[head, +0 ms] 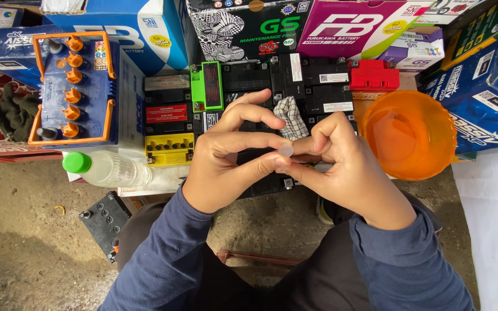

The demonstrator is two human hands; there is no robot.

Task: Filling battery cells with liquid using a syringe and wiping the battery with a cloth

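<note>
From the head camera, looking down, both hands meet in the middle of the picture above a black battery (260, 183) that lies on the ground in front of the person. The left hand (229, 167) has its thumb and first fingers closed on a small pale translucent piece (286, 151), and the right hand (341, 164) pinches the same piece from the other side, so the fingertips of the two hands touch each other around it. What kind of piece it is I cannot tell, it is too small. Both arms wear dark blue sleeves (162, 259). Just behind the hands there is a checked cloth (293, 117) lying on a row of small black batteries (312, 86). To the left of them stand a green battery (207, 86), a red-labelled battery (167, 113) and a yellow battery (169, 148). Further left is a blue battery with orange caps and an orange frame (73, 86), and near it a clear plastic bottle with a green cap (108, 168) lies on its side. At the right, near the right hand, stands an orange plastic bowl (410, 133). Printed cardboard boxes (249, 26) are stacked along the back.
</note>
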